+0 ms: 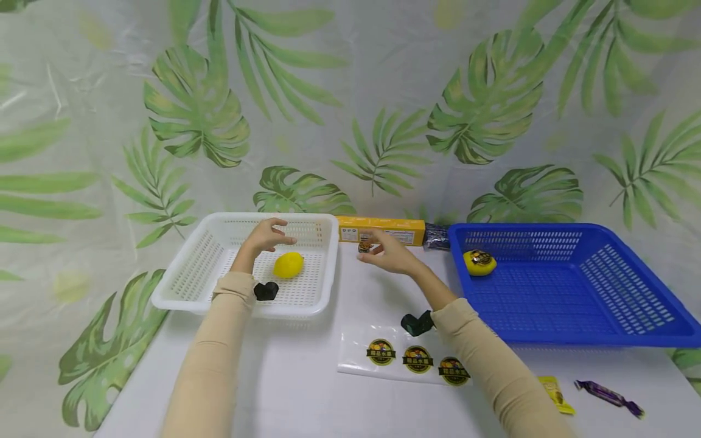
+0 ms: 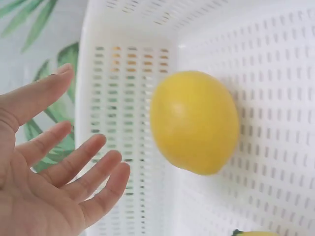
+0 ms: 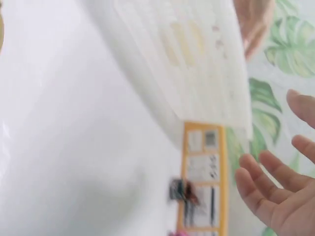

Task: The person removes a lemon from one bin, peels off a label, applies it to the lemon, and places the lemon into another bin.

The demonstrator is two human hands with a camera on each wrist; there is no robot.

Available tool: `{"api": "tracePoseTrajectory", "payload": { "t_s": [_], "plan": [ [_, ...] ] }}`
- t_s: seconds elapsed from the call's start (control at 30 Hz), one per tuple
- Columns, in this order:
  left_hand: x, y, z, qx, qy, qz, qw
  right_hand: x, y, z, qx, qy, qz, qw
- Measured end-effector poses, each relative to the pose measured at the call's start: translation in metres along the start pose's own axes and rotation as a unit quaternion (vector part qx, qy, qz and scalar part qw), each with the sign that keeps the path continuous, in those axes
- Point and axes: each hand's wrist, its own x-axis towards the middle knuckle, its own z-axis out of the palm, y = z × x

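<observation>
My left hand (image 1: 266,236) hovers over the white basket (image 1: 186,261), its fingers spread and holding nothing. Below and beside it, a yellow lemon (image 1: 288,265) lies on the basket floor; the left wrist view shows the same lemon (image 2: 195,123) apart from the fingers (image 2: 88,169). My right hand (image 1: 387,252) is raised over the table between the two baskets, fingers loosely bent with nothing in them. Behind its fingertips a small dark wrapped item (image 1: 364,246) stands by a yellow-orange box (image 1: 405,231). In the right wrist view the hand (image 3: 285,196) is empty.
In the blue basket (image 1: 547,337) at right lies a lemon with a dark label (image 1: 479,263). A clear sheet with round stickers (image 1: 418,360) lies in front of my right arm. A yellow packet (image 1: 557,394) and a purple-wrapped candy (image 1: 609,396) lie at the front right.
</observation>
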Motion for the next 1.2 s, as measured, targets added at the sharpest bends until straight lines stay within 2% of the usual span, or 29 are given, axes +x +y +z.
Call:
{"api": "tracePoseTrajectory", "payload": {
  "t_s": [0.2, 0.47, 0.6, 0.77, 1.0, 1.2],
  "plan": [
    [0.013, -0.011, 0.004, 0.044, -0.016, -0.048, 0.9977, 0.007, -0.006, 0.044, 0.052, -0.01, 0.008, 0.999],
    [0.017, -0.02, 0.011, 0.068, -0.06, -0.097, 0.9912, 0.003, -0.005, 0.076, 0.096, -0.018, 0.011, 0.995],
    [0.016, -0.023, 0.016, 0.035, -0.086, -0.119, 0.9886, 0.001, -0.006, 0.082, 0.112, -0.018, 0.018, 0.993],
    [0.018, -0.029, 0.021, 0.015, -0.109, -0.126, 0.9859, 0.002, -0.006, 0.084, 0.137, -0.023, 0.032, 0.99],
    [0.021, -0.037, 0.025, 0.027, -0.097, -0.114, 0.9883, 0.003, -0.002, 0.085, 0.138, -0.023, 0.039, 0.989],
    [0.02, -0.036, 0.026, 0.016, -0.085, -0.116, 0.9894, 0.003, 0.001, 0.086, 0.15, -0.023, 0.044, 0.988]
  ]
}}
